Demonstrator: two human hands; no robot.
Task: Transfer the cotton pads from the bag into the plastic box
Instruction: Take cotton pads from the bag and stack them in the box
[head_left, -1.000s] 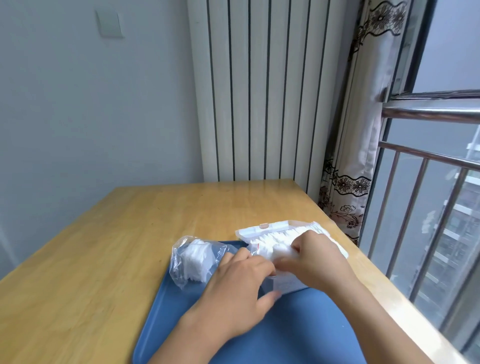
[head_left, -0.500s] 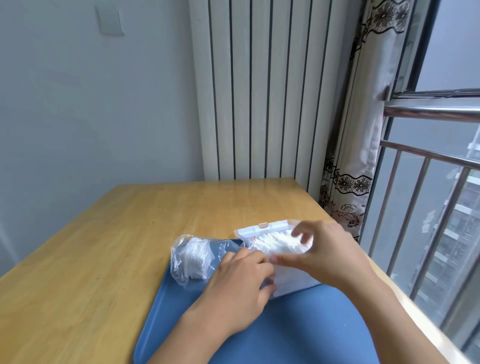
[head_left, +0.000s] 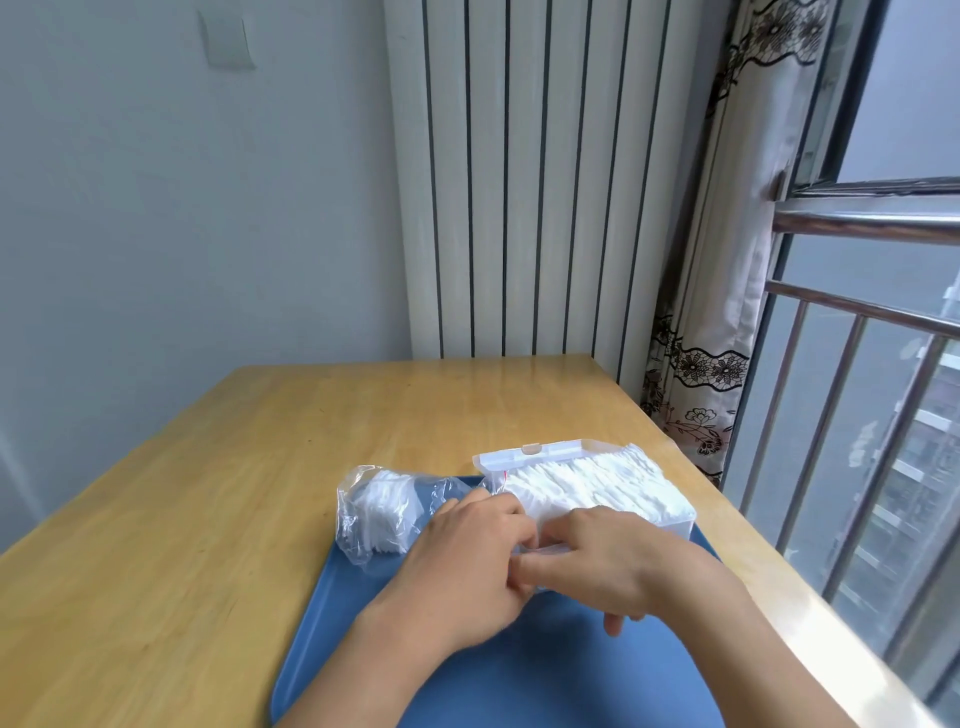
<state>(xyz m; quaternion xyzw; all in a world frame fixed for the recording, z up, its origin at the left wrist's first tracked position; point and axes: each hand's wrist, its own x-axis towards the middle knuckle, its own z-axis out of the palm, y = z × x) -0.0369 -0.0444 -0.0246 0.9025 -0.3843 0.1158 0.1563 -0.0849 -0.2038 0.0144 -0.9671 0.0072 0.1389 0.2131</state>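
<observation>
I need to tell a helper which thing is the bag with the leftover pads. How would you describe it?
Start at the wooden table and find the blue tray at its near edge. At the tray's far left corner lies the clear plastic bag, crumpled, with white pads bunched in its left end. Unlike the rigid plastic box on its right, packed with upright pads, it is soft and wrinkled.

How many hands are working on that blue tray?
2. The left hand rests by the plastic bag; the right hand is at the near end of the plastic box.
</observation>
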